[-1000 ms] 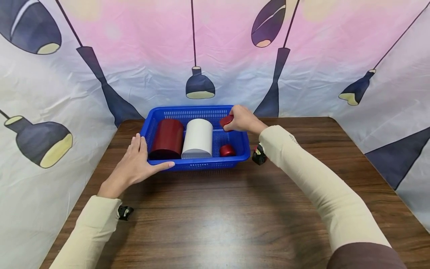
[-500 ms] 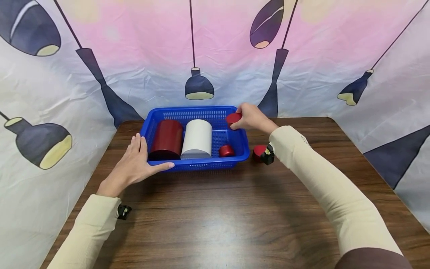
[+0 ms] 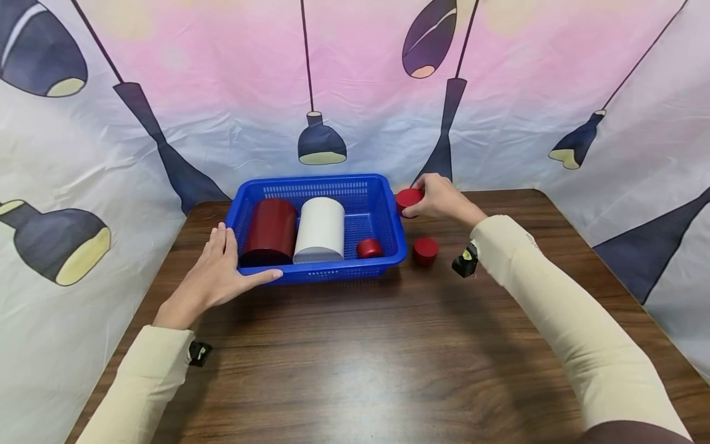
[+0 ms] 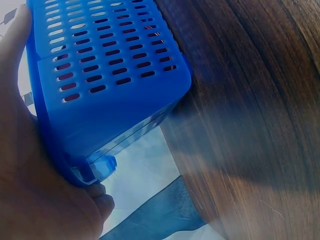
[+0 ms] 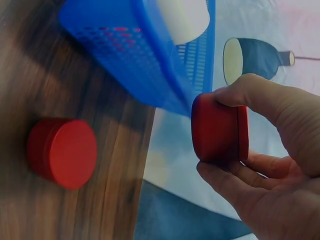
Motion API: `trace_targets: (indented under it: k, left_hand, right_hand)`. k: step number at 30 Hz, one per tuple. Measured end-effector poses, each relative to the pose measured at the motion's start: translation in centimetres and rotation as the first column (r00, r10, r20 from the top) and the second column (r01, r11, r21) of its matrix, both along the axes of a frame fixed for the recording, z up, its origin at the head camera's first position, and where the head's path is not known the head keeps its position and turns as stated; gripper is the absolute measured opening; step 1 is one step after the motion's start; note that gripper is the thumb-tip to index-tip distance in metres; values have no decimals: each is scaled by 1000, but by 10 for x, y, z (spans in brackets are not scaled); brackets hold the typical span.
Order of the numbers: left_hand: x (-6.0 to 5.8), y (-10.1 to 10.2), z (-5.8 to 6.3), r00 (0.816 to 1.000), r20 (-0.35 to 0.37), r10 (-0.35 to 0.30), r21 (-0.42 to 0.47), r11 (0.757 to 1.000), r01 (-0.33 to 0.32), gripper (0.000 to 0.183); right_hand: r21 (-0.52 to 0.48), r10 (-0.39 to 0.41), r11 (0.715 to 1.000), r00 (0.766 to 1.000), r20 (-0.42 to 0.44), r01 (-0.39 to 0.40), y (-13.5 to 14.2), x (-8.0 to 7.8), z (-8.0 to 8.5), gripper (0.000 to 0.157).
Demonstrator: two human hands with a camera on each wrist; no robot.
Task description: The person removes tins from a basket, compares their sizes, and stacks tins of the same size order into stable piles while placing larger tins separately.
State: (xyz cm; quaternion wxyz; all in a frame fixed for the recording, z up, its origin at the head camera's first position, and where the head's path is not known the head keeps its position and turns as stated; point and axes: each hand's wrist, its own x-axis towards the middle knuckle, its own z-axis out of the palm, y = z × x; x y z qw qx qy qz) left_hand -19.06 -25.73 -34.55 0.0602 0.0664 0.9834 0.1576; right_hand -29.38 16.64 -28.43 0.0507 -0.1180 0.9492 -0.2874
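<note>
In the head view my right hand (image 3: 445, 200) pinches a red round lidded tin (image 3: 408, 201) between thumb and fingers, beside the right rim of the blue plastic basket (image 3: 360, 264). The right wrist view shows the tin's lid seam; the held tin (image 5: 217, 129) is raised above the table. A second red tin (image 3: 425, 251) stands on the table right of the basket. Inside the basket are a dark red cylinder (image 3: 270, 228), a white cylinder (image 3: 320, 227) and a small shiny red tin (image 3: 369, 248). My left hand (image 3: 213, 277) rests on the basket's front left corner, its fingers and thumb spread straight.
The brown wooden table (image 3: 355, 351) extends in front of the basket and to its right. Behind it hangs a cloth backdrop (image 3: 249, 92) printed with lamps. The basket stands near the table's back edge.
My right hand has carried the tin rightward, from over the basket's inside to beyond its right rim. The second tin on the table has come fully into view. The left hand stays at the corner.
</note>
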Motion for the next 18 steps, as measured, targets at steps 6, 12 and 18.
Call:
trace_targets:
  k: [6,12,18]
  left_hand:
    - [0,-1,-1,1000,3,-1,-6,1000,1,138]
    - [0,-1,-1,1000,-2,-5,-4,1000,5,138]
    - [0,0,-1,1000,-1,-10,-3,1000,10,138]
  right_hand:
    - [-19,-14,1000,999,31,15,18,6,-9,56]
    - [21,-32,999,998,45,31,30,11,-25,56]
    - [40,-38,999,997,65,35,36,17,-41,55]
